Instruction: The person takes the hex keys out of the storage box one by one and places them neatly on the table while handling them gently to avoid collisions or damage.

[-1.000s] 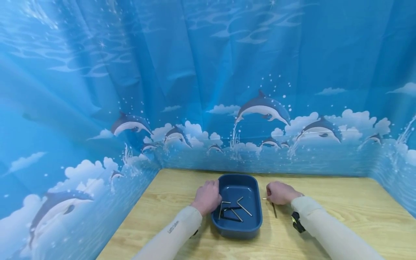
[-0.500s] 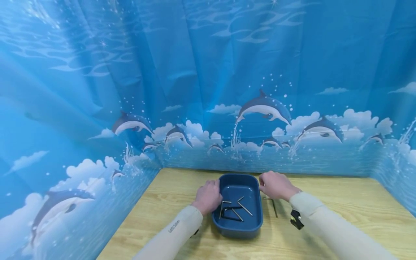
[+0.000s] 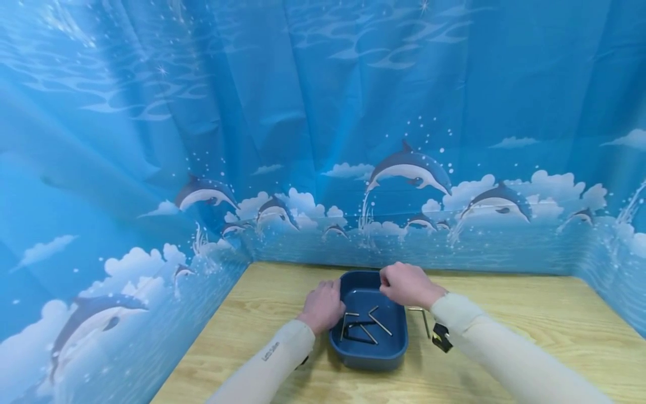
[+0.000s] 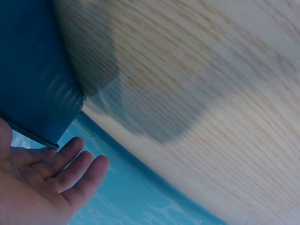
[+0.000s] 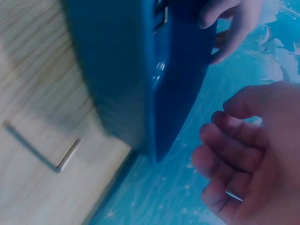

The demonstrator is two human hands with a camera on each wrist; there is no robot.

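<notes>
A deep blue rectangular box (image 3: 370, 365) stands on the table in the head view. My left hand (image 3: 323, 306) grips its left rim; in the right wrist view that hand's thumb (image 5: 213, 13) lies on the inner side. My right hand (image 3: 407, 284) is over the box's far right corner, fingers loosely curled, with nothing visible in it in the right wrist view. Inside the box lie several L-shaped hex keys, some brass-coloured (image 3: 381, 324) and some black (image 3: 359, 340). Another hex key (image 3: 426, 324) lies on the table to the right of the box, partly beside my right forearm.
The light wood-grain table (image 3: 530, 314) extends to both sides of the box. A blue dolphin-print curtain (image 3: 323, 140) borders its back and sides. A black strap with a device (image 3: 441, 338) is on my right wrist.
My right hand has left the hex key on the table and moved up and left, over the box's far right corner. My left hand stays on the rim.
</notes>
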